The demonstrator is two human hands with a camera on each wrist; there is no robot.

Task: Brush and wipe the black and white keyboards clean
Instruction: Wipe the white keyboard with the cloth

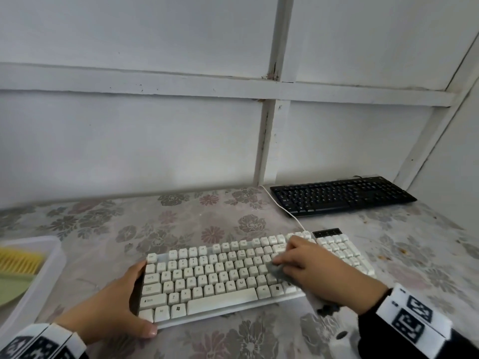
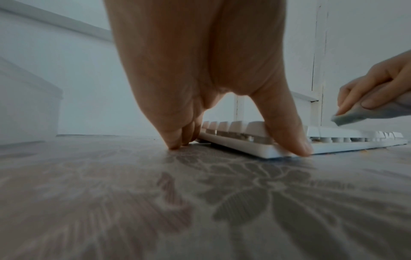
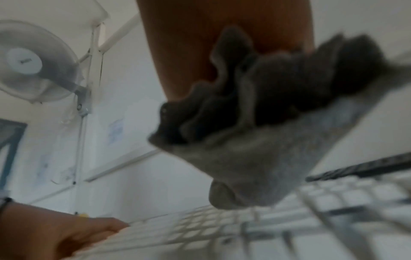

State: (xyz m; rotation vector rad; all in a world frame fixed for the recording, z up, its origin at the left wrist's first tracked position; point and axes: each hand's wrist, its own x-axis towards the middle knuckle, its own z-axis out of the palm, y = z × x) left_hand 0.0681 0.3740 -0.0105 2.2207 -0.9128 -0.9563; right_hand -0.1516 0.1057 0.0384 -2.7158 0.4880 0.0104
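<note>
The white keyboard lies at the front of the table, slightly angled. My left hand braces its left end: straight fingers stand on the table beside the left edge and the thumb presses the front corner. My right hand holds a bunched grey cloth on the keys right of centre. The right wrist view shows the cloth hanging from my palm over the blurred white keys. The black keyboard sits untouched at the back right by the wall.
A clear plastic tray at the left edge holds a yellow brush and a green dustpan. The white cable runs past the black keyboard's left end. A floral cloth covers the table. White walls close the back and right.
</note>
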